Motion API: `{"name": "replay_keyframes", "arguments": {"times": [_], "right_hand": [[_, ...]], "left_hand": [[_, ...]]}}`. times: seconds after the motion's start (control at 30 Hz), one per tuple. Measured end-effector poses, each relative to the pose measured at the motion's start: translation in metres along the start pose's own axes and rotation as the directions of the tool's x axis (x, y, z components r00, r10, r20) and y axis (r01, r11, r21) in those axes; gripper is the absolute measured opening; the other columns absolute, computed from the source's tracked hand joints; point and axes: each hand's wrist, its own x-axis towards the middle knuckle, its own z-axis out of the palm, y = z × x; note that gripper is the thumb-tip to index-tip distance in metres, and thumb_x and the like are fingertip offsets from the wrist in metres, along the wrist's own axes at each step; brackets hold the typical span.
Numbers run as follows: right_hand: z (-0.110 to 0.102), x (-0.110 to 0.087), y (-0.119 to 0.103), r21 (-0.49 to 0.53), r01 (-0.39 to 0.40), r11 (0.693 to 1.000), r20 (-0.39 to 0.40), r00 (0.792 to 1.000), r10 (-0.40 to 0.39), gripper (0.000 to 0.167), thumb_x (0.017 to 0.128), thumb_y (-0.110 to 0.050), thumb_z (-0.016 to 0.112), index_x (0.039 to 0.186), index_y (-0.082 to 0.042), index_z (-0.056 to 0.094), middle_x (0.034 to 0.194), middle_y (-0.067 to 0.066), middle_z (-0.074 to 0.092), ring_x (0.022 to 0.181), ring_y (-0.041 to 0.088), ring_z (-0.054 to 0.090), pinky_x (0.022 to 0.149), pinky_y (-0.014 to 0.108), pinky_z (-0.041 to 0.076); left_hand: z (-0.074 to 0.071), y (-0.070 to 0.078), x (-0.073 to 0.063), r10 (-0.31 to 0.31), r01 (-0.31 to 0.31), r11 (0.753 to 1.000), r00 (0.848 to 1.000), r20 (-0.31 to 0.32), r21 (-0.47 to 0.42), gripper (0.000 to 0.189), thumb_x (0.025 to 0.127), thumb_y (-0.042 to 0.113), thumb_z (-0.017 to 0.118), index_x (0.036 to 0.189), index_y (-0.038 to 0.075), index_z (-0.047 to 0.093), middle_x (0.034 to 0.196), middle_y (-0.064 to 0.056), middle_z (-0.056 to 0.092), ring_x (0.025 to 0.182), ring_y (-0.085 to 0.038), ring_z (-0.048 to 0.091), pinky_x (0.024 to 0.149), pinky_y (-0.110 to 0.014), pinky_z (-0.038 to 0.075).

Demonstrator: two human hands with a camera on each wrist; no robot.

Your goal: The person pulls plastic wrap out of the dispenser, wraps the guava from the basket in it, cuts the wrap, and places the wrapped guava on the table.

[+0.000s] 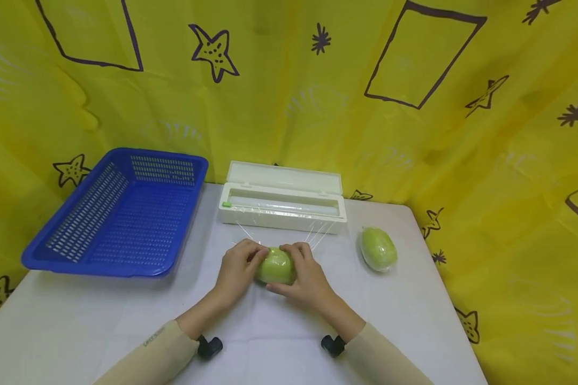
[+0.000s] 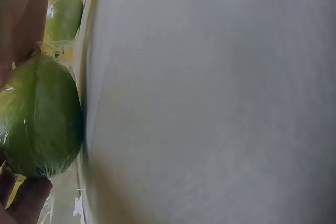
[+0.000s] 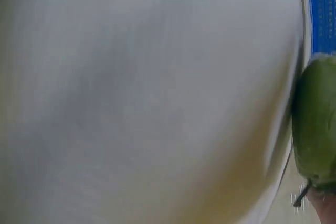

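A smooth green fruit [image 1: 275, 266] with clear plastic wrap over it sits on the table between both hands; its exact kind I cannot tell. My left hand [image 1: 238, 266] holds its left side, thumb and fingertips at the upper edge. From the right, my right hand [image 1: 308, 275] grips it, fingers on top and thumb low at the front. In the left wrist view the film lies creased over the fruit [image 2: 44, 114]. A dark stem [image 3: 303, 193] sticks out of it in the right wrist view. Film stretches from the fruit back to a white wrap dispenser [image 1: 284, 220], whose lid stands raised.
A second green fruit [image 1: 378, 248], film-wrapped, lies at the right. At the left stands a blue plastic basket [image 1: 185, 224] with slotted walls. The white-covered table [image 1: 289, 353] ends at a yellow patterned curtain [image 1: 270, 117] behind.
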Motion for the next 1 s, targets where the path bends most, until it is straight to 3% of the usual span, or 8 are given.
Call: {"name": "replay_keyframes", "arguments": {"times": [0.1, 0.2, 0.33, 0.47, 0.67, 0.87, 1.0], "right_hand": [[-0.001, 0.0, 0.002, -0.017, 0.011, 1.0, 0.034, 0.999, -0.01, 0.085, 0.068, -0.042, 0.091, 0.138, -0.019, 0.049, 0.129, 0.002, 0.047, 0.109, 0.022, 0.058, 0.094, 0.042, 0.051], [-0.001, 0.002, 0.003, -0.032, 0.015, 0.999, 0.023, 1.0, -0.014, 0.091, 0.066, -0.038, 0.093, 0.141, -0.019, 0.047, 0.129, 0.001, 0.05, 0.111, 0.021, 0.058, 0.094, 0.042, 0.051], [0.0, 0.004, 0.002, -0.058, 0.02, 0.998, 0.01, 1.0, -0.019, 0.097, 0.065, -0.035, 0.094, 0.144, -0.014, 0.042, 0.131, 0.006, 0.054, 0.11, 0.022, 0.058, 0.093, 0.042, 0.052], [0.001, 0.006, 0.002, -0.142, 0.047, 0.989, 0.003, 0.999, -0.047, 0.095, 0.06, -0.028, 0.096, 0.139, -0.011, 0.046, 0.134, 0.006, 0.056, 0.117, 0.027, 0.052, 0.1, 0.042, 0.047], [0.002, 0.009, 0.005, -0.229, 0.068, 0.971, -0.009, 0.997, -0.072, 0.094, 0.058, -0.026, 0.098, 0.136, -0.01, 0.048, 0.134, 0.004, 0.057, 0.113, 0.028, 0.048, 0.097, 0.04, 0.045], [0.0, 0.012, 0.008, -0.188, 0.027, 0.982, -0.022, 0.999, -0.032, 0.087, 0.063, -0.029, 0.096, 0.136, -0.016, 0.05, 0.131, 0.011, 0.048, 0.11, 0.027, 0.056, 0.091, 0.043, 0.052], [-0.006, 0.014, 0.009, -0.154, 0.011, 0.988, -0.01, 1.0, -0.013, 0.086, 0.066, -0.031, 0.094, 0.139, -0.017, 0.051, 0.127, 0.008, 0.049, 0.107, 0.025, 0.058, 0.091, 0.043, 0.052]], "left_hand": [[-0.001, 0.006, -0.002, 0.051, -0.052, 0.997, 0.999, 0.019, 0.053, 0.032, 0.101, 0.039, 0.057, 0.101, 0.014, 0.078, 0.101, 0.007, 0.069, 0.096, -0.013, 0.068, 0.082, -0.036, 0.056], [0.0, 0.008, -0.003, 0.096, -0.104, 0.986, 0.993, 0.066, 0.131, 0.044, 0.1, 0.046, 0.055, 0.117, 0.009, 0.073, 0.114, 0.001, 0.066, 0.102, -0.019, 0.067, 0.085, -0.039, 0.057], [0.003, 0.006, -0.007, 0.109, -0.156, 0.96, 0.973, 0.204, 0.231, 0.076, 0.091, 0.052, 0.068, 0.144, 0.002, 0.049, 0.138, -0.012, 0.052, 0.113, -0.028, 0.062, 0.09, -0.042, 0.055], [0.004, 0.005, -0.007, 0.083, -0.154, 0.959, 0.955, 0.284, 0.239, 0.098, 0.08, 0.04, 0.083, 0.153, -0.001, 0.032, 0.148, -0.019, 0.039, 0.122, -0.032, 0.054, 0.097, -0.045, 0.051], [0.003, 0.007, -0.003, 0.062, -0.13, 0.968, 0.953, 0.298, 0.215, 0.101, 0.073, 0.024, 0.09, 0.152, -0.001, 0.033, 0.141, -0.021, 0.036, 0.12, -0.035, 0.056, 0.095, -0.044, 0.052], [-0.001, 0.009, 0.006, -0.004, -0.058, 0.976, 0.959, 0.283, 0.209, 0.111, 0.07, 0.025, 0.092, 0.157, 0.007, 0.026, 0.134, -0.017, 0.049, 0.114, -0.032, 0.058, 0.096, -0.047, 0.051], [-0.004, 0.008, 0.009, 0.018, -0.075, 0.97, 0.971, 0.239, 0.23, 0.094, 0.069, 0.029, 0.092, 0.145, 0.009, 0.04, 0.13, -0.013, 0.059, 0.123, -0.033, 0.052, 0.101, -0.048, 0.047]]}}
